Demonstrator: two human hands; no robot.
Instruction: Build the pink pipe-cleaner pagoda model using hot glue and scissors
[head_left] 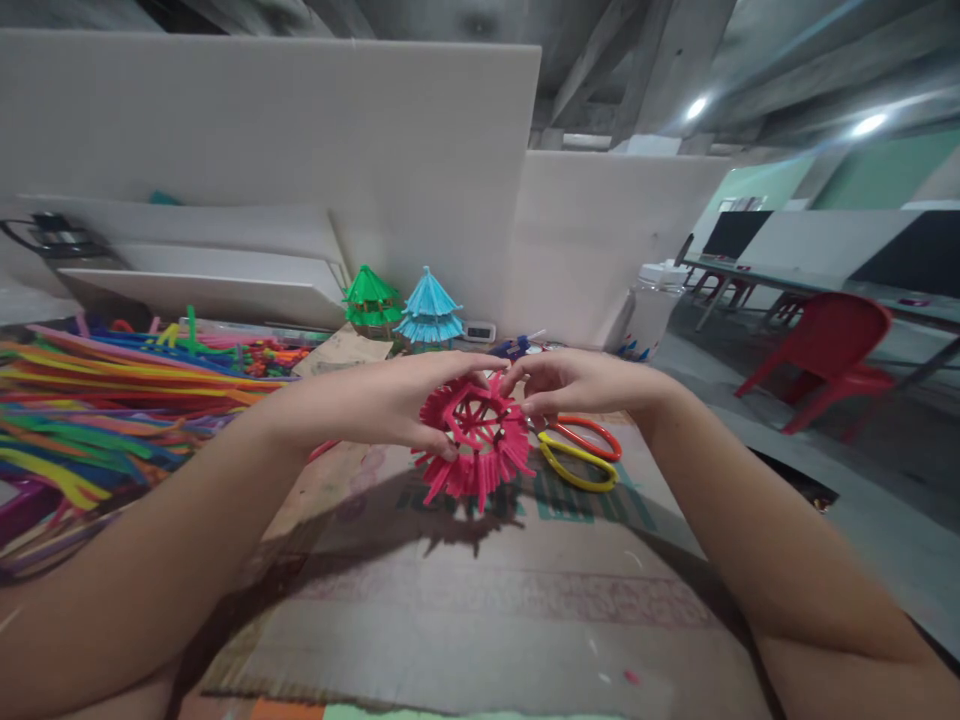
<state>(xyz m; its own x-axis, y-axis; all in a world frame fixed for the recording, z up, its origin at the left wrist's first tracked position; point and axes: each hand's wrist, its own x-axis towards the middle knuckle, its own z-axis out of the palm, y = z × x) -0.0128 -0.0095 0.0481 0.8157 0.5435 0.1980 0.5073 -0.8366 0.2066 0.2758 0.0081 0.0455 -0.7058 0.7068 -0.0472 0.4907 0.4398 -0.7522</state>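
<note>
A round pink pipe-cleaner frame [475,444] with spokes and a fringe of short ends hangs above the cardboard sheet [480,590]. My left hand [405,400] is wrapped round its left side, thumb under the rim. My right hand [570,385] pinches the top right of the frame with its fingertips. Both hands hold it a little above the table.
A big pile of coloured pipe cleaners [97,400] lies at the left. A green pagoda model [371,300] and a blue one [429,310] stand at the back. Scissors with orange and yellow handles [581,452] lie right of the frame. A red chair [829,350] stands at the right.
</note>
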